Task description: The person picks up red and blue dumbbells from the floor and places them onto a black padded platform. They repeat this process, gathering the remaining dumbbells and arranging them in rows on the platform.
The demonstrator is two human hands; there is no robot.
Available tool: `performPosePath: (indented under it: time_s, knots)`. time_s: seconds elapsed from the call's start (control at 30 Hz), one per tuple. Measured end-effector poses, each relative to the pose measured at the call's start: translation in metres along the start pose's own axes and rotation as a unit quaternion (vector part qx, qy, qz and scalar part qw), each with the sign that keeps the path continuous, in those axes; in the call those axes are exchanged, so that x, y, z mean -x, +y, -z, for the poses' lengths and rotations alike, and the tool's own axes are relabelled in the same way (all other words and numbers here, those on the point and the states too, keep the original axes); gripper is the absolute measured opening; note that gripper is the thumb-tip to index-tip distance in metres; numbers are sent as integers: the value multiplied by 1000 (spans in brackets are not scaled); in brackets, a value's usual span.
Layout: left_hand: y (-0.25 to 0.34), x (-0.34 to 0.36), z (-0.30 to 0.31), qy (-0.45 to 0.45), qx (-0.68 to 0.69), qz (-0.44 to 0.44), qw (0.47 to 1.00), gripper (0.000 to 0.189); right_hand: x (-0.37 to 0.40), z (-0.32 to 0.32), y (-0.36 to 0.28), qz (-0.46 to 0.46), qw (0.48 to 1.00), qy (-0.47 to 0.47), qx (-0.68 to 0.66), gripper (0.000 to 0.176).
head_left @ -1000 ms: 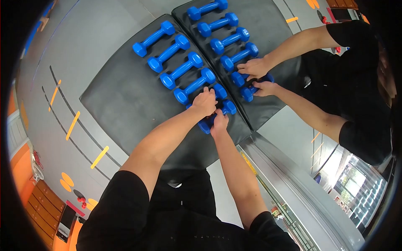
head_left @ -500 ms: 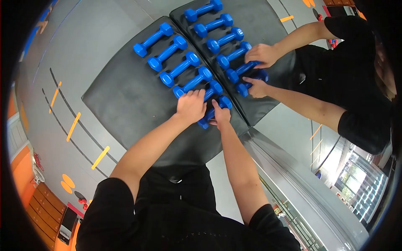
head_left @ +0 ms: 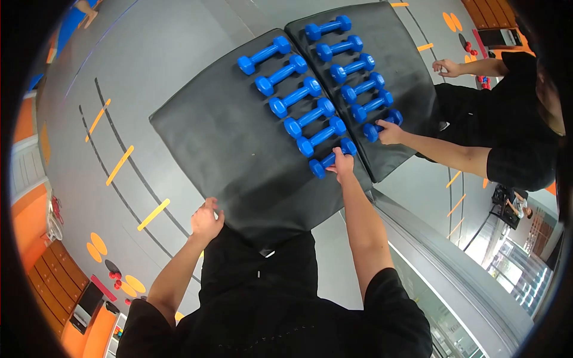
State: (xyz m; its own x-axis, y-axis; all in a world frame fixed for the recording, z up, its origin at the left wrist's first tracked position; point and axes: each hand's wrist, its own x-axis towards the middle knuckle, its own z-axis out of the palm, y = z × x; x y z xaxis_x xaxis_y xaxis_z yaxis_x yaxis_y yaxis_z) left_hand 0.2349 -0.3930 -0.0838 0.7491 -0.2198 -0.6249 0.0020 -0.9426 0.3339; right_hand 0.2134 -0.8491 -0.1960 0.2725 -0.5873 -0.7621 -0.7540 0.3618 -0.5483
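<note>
Several blue dumbbells lie in a slanting row on a black padded mat [head_left: 209, 137], along its edge by the mirror. The nearest dumbbell [head_left: 318, 169] has my right hand [head_left: 342, 164] around its handle, with fingers partly hidden. Just beyond it lies another dumbbell [head_left: 322, 136], untouched. My left hand [head_left: 207, 221] hangs by the mat's near left edge, away from the dumbbells, fingers loosely bent and apart with nothing in them.
A mirror on the right reflects the mat, the dumbbell row [head_left: 352, 68] and my arms. Grey floor with a yellow strip [head_left: 154, 215] and dark curved lines lies to the left. Orange-brown cabinets [head_left: 57, 286] stand at lower left. Another person's foot [head_left: 88, 13] shows at upper left.
My left hand has left the dumbbells and drawn back toward the lower left. My right hand stays on the nearest dumbbell. The view has shifted, so the row appears farther right.
</note>
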Motion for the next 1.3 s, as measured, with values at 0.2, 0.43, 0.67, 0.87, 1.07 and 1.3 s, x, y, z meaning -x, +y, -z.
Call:
performPosePath:
  time_s: [0.2,0.43,0.67,0.87,1.07,1.3]
  knots:
    - [2,24,11,-3,44,39,998,36,-13,-9,9,24,999,11,-25,43]
    - [-12,70,-4,19,105,65,992,34,-13,2,-8,-52,996,-65,32,56]
    - [-39,187,-63,116,179,183,960,36,7,28,-4,-77,975,-188,93,54]
    - [13,260,-115,67,321,190,925,34,96,65,48,-2,949,-312,-45,35]
    - [29,281,-111,83,417,48,904,40,271,85,73,-26,893,-447,48,21]
    - [-14,402,-118,199,665,-9,720,25,393,27,128,38,828,-516,218,30]
